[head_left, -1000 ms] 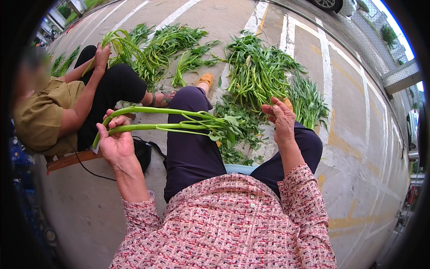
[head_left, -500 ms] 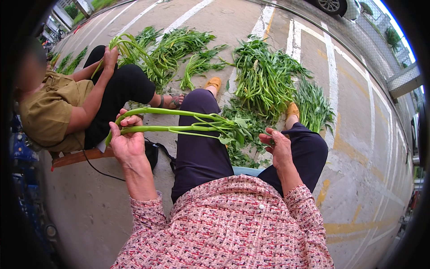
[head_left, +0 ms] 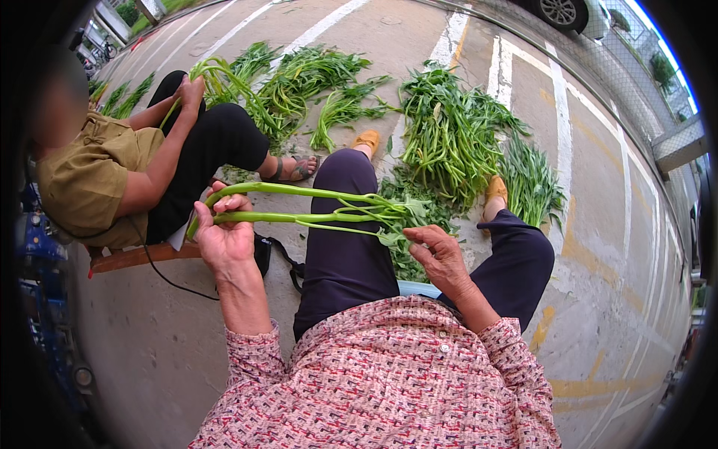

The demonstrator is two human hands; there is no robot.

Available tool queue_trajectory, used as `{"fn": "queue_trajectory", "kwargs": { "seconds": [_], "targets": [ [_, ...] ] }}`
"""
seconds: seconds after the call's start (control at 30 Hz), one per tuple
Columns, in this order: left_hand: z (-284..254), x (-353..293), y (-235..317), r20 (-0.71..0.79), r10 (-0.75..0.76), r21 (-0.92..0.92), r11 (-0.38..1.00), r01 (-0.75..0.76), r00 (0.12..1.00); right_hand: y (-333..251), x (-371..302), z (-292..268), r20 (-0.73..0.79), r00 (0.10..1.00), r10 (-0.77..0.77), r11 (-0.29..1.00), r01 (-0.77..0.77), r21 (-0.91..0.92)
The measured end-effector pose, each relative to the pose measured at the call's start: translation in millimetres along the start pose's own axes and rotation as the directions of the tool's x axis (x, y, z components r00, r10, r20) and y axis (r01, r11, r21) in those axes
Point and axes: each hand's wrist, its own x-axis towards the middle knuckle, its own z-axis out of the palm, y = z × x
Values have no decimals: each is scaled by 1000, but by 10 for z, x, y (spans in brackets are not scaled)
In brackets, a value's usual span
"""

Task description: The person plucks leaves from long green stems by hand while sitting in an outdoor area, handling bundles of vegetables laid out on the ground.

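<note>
My left hand (head_left: 229, 232) is closed round the thick ends of a few long green water spinach stalks (head_left: 299, 217). They lie nearly level above my left thigh, leafy tips (head_left: 404, 215) pointing right. My right hand (head_left: 443, 260) is at those tips, thumb and fingers drawn together beside the leaves. Whatever they pinch is too small to make out. Below, loose plucked leaves (head_left: 410, 262) cover the ground between my legs. Beyond my feet lies a big heap of leafy stalks (head_left: 449, 138), with another bunch (head_left: 529, 179) at its right.
At my left a person (head_left: 105, 168) sits on a wooden bench (head_left: 146, 258), holding green stalks (head_left: 217, 78). More bunches (head_left: 303, 78) lie on the concrete past that person's feet. A black bag (head_left: 263, 254) rests by my left leg. A parked car (head_left: 568, 11) stands far off behind a fence.
My right hand has moved left, from apart from the stalks to their leafy tips. My left hand keeps its hold on the stalks. The whole view has shifted slightly.
</note>
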Motion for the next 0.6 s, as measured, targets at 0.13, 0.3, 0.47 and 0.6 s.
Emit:
{"fn": "queue_trajectory", "kwargs": {
  "seconds": [0.13,0.3,0.47,0.6],
  "targets": [
    [1,-2,0,15,-6,11,1000,6,1000,-325,159,190,107,973,-202,943,223,-247],
    [10,-50,-53,94,-19,31,999,16,995,-290,197,288,246,960,-135,951,196,-240],
    [20,-73,-82,113,-20,16,1000,18,993,-330,72,154,475,855,209,952,-290,102],
    [38,-79,-97,128,-1,67,998,-8,992,-480,-45,72,517,828,219,938,-324,122]
  ]
}}
